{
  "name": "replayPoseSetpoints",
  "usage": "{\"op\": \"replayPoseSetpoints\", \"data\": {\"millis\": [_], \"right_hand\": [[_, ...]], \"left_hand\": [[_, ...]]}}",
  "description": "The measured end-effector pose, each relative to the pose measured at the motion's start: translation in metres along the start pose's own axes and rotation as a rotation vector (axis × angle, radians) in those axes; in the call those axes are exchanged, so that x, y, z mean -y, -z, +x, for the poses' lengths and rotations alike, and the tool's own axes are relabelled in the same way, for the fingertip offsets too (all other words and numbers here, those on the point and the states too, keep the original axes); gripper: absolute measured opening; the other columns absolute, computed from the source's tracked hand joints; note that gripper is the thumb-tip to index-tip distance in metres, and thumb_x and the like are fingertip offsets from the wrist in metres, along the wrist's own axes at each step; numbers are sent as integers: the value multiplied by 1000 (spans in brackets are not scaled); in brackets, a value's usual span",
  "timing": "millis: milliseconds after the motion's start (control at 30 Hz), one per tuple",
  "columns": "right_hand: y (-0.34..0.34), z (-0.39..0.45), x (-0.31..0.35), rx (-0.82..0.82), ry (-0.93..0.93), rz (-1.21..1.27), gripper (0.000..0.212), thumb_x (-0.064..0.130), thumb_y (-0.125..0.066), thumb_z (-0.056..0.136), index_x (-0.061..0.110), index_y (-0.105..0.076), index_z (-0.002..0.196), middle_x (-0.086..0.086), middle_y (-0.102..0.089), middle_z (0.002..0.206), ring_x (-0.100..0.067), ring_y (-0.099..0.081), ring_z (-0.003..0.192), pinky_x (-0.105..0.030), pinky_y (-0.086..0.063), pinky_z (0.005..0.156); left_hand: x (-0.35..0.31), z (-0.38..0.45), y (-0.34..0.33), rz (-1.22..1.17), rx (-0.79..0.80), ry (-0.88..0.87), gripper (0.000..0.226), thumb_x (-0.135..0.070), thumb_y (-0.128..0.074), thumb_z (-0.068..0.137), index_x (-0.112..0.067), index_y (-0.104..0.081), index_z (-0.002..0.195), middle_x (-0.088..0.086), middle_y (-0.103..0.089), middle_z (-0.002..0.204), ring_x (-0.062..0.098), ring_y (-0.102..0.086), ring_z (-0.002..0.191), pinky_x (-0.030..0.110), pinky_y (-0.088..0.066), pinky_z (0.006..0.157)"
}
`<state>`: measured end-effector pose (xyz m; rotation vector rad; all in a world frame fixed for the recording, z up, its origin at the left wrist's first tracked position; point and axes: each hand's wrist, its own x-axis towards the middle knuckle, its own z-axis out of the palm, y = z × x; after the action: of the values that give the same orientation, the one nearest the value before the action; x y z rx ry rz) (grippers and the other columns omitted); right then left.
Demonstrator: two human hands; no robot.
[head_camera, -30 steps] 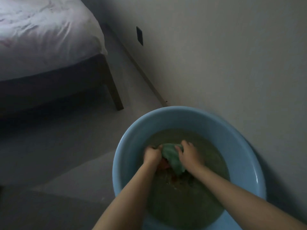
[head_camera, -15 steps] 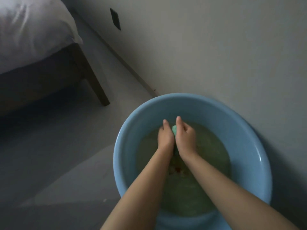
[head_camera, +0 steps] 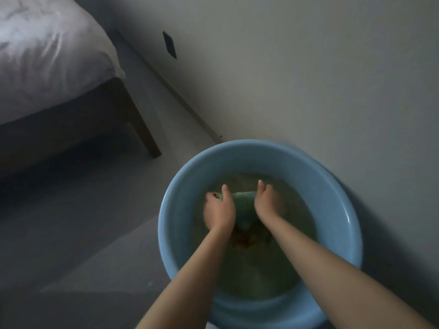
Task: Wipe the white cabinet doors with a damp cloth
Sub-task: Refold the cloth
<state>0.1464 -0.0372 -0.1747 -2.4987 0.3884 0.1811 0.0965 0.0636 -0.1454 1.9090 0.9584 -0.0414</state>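
Note:
A green cloth (head_camera: 244, 205) lies in murky water inside a round blue basin (head_camera: 187, 186) on the floor. My left hand (head_camera: 219, 210) grips the cloth's left end and my right hand (head_camera: 268, 203) grips its right end, both partly under the water. The cloth stretches between the two hands, and its lower part is sunk and dim. No white cabinet doors are in view.
The basin stands against a pale wall (head_camera: 308, 79) on the right. A bed with a white cover (head_camera: 47, 55) and a wooden leg (head_camera: 142, 131) stands at the upper left. A dark socket plate (head_camera: 169, 44) sits low on the wall. Grey floor (head_camera: 83, 222) lies to the left.
My hands were pressed together over the bunched cloth half a second ago. They have moved apart, drawing the cloth out between them in the water.

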Motion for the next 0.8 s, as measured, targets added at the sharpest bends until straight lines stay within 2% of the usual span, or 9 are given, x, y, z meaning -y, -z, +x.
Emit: {"op": "replayPoseSetpoints", "data": {"millis": [100,200,300,367,433,533,600,700,800], "right_hand": [[-3,-10,-4,138,-62,-134,46,44,-24,101,16,-42,133,-17,-41,137,-35,-40,124,-42,-38,94],[-7,-17,5,397,-147,138,51,43,-24,102,12,-40,140,-18,-42,142,-34,-42,128,-40,-36,101],[-2,-27,19,412,-156,532,46,47,-35,100,14,-61,118,-12,-61,122,-29,-57,110,-37,-45,95],[1,-36,27,356,-80,675,35,50,-42,96,24,-64,91,0,-67,99,-20,-63,93,-35,-51,85],[7,-43,32,315,28,759,33,49,-45,96,29,-64,79,11,-67,86,-7,-63,85,-24,-49,71],[13,-42,33,258,133,766,33,41,-45,98,28,-62,73,14,-65,74,4,-59,72,-8,-40,55],[15,-35,30,227,196,750,37,36,-44,99,26,-61,68,12,-62,66,5,-58,61,-6,-39,50],[9,-24,24,252,224,652,45,34,-40,101,15,-61,66,2,-61,65,-9,-59,62,-21,-43,55],[-1,-18,20,351,179,526,52,36,-36,102,13,-55,59,-3,-55,59,-16,-53,58,-26,-41,56]], "left_hand": [[2,9,4,-17,104,241,56,-53,-39,96,-21,-33,142,17,-24,147,36,-26,136,49,-25,113],[-6,11,1,-168,187,349,59,-53,-31,98,-23,-27,148,16,-25,151,37,-30,135,50,-26,113],[-21,11,1,-359,243,393,61,-54,-25,99,-15,-34,145,14,-42,143,32,-44,127,47,-34,109],[-24,8,-1,-408,246,343,59,-53,-23,100,-13,-42,138,14,-52,132,29,-52,118,44,-39,106],[-25,3,-5,-376,204,230,57,-50,-21,101,-11,-50,130,13,-58,122,27,-56,110,44,-43,101],[-29,-6,-9,-305,117,84,55,-44,-20,103,-6,-57,119,11,-62,114,29,-58,108,42,-45,98],[-31,-9,-13,-318,106,58,56,-43,-21,103,-8,-65,100,10,-66,102,28,-62,101,40,-49,94],[-26,-9,-17,-341,97,95,53,-42,-26,102,-19,-63,73,8,-68,85,24,-65,86,36,-53,80],[-19,-12,-18,-315,73,122,54,-44,-25,102,-18,-59,70,4,-64,79,19,-62,80,32,-49,73]]}}
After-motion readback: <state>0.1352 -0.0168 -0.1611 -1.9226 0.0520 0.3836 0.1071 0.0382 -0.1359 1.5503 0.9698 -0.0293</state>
